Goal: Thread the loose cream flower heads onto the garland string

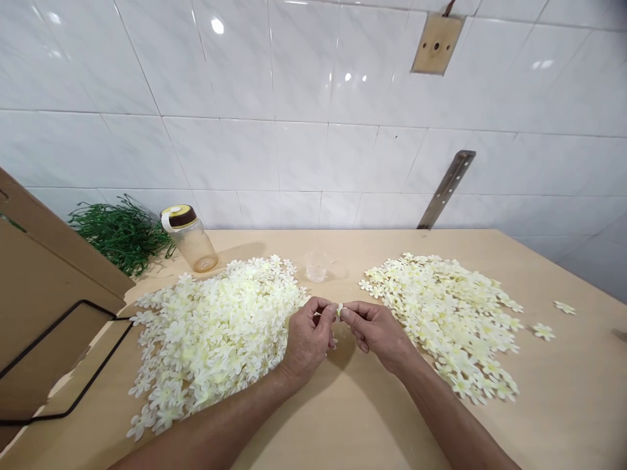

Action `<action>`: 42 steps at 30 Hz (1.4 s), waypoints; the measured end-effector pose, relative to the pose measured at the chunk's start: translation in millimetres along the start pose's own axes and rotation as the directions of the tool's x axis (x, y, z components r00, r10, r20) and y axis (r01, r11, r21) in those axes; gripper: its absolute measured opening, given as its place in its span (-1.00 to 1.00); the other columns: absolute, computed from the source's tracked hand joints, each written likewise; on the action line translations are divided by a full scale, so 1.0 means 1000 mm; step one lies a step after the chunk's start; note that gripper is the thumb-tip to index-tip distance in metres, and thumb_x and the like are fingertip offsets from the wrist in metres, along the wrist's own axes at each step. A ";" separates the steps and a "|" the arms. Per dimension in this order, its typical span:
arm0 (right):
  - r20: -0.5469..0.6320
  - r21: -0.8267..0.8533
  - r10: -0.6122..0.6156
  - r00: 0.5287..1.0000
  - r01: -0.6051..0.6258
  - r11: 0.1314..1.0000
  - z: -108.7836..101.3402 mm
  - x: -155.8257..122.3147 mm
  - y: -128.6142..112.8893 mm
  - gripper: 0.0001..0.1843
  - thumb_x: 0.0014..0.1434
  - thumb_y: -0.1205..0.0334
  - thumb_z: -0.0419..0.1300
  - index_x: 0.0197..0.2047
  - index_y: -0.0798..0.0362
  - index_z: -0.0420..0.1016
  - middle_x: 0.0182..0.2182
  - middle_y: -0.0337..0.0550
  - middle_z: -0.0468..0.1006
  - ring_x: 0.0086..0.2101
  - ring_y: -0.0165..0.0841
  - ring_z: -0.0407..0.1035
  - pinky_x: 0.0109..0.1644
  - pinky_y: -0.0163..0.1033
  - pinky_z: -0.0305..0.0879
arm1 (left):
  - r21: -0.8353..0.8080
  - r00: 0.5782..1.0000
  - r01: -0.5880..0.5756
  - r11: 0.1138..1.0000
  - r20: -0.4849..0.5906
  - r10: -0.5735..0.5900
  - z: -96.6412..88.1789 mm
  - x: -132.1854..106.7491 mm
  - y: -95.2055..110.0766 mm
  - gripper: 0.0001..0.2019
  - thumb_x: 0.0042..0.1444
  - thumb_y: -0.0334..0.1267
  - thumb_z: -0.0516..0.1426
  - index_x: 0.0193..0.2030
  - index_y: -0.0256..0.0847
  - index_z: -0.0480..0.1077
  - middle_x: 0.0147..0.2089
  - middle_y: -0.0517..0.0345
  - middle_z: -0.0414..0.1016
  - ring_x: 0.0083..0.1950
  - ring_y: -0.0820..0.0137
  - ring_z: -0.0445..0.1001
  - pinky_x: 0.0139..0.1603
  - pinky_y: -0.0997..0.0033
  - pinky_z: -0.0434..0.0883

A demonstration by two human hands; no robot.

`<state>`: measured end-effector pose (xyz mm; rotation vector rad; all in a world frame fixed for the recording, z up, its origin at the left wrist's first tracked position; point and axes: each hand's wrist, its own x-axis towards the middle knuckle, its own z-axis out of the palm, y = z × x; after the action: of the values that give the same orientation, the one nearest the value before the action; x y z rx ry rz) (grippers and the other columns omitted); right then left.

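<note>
Down to the fiddly bit rn, by the look of it: working on one small flower [339, 311], held up just over the desk [563, 405]. Pinched btwn the fingertips of left hand [307, 334] and right hand [376, 328], thumb to index on both, near closed w/ only the flower in the gap. Other fingers loosely curled, can't tell abt anything tucked in there. Prob midway thru handling this one, tho too small and covered to say exactly. Next move, imo: steady w/ one side, adjust w/ the other, go easy on the petals. Could bend or slip pretty easily, at a guess.

Looks-wise: pale, whitish w/ a hint of yellow-green, half hidden by fingers. Prob same sort as in the left pile [220, 320], whiter and heaped thick, and the right pile [450, 313], yellower and flatter, w/ a couple stray flowers [543, 331] off to the side. Rounded petals on those, fabric or thin plastic maybe.

Also nearby: clear cup [316, 269] btwn the piles toward the back, plus drink bottle [191, 240] and green sprigs [120, 232] at back left.
</note>
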<state>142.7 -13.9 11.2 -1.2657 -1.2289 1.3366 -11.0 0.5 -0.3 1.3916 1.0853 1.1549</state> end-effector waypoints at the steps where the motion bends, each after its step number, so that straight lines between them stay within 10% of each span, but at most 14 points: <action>1: -0.007 -0.005 0.007 1.000 -0.007 1.000 0.000 0.000 0.000 -0.56 0.06 -0.14 0.29 -0.29 0.12 0.57 -0.69 -0.38 0.20 -0.68 -0.54 0.05 -0.66 -0.40 0.03 | 0.003 1.000 -0.013 1.000 0.000 0.013 0.000 0.000 0.000 -0.73 0.20 -0.04 0.10 -0.32 -0.21 0.37 -0.65 0.32 0.29 -0.68 0.53 0.32 -0.63 0.59 0.27; 23: 0.008 0.020 -0.015 1.000 0.015 1.000 0.000 -0.002 -0.001 -0.53 0.06 -0.18 0.28 -0.52 0.09 0.39 -0.71 -0.34 0.27 -0.69 -0.52 0.11 -0.68 -0.40 0.12 | -0.098 0.995 0.035 0.995 0.092 -0.025 0.001 -0.002 0.000 -0.70 0.18 0.01 0.10 -0.26 -0.22 0.35 -0.63 0.26 0.35 -0.69 0.53 0.29 -0.70 0.61 0.20; 32: -0.025 0.019 0.024 0.999 -0.023 1.000 -0.001 -0.001 0.002 -0.54 0.04 -0.16 0.31 -0.54 0.08 0.41 -0.73 -0.34 0.28 -0.71 -0.51 0.12 -0.69 -0.39 0.13 | -0.291 0.943 0.258 0.921 0.283 -0.175 0.001 0.003 0.007 -0.62 0.15 0.08 0.12 -0.33 -0.26 0.37 -0.66 0.21 0.37 -0.70 0.49 0.30 -0.74 0.58 0.24; 42: 0.003 0.124 0.099 0.995 -0.099 0.987 -0.005 0.001 -0.001 -0.51 0.04 -0.18 0.30 -0.55 0.10 0.42 -0.75 -0.35 0.26 -0.72 -0.54 0.09 -0.67 -0.39 0.05 | -0.300 0.984 0.169 0.939 0.105 -0.144 -0.001 0.008 0.004 -0.68 0.09 0.00 0.21 -0.36 -0.26 0.37 -0.67 0.28 0.33 -0.72 0.53 0.25 -0.75 0.58 0.20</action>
<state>147.4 -12.3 11.8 -1.2535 -1.0751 1.4592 -10.2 8.1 4.1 1.0789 0.8968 1.0884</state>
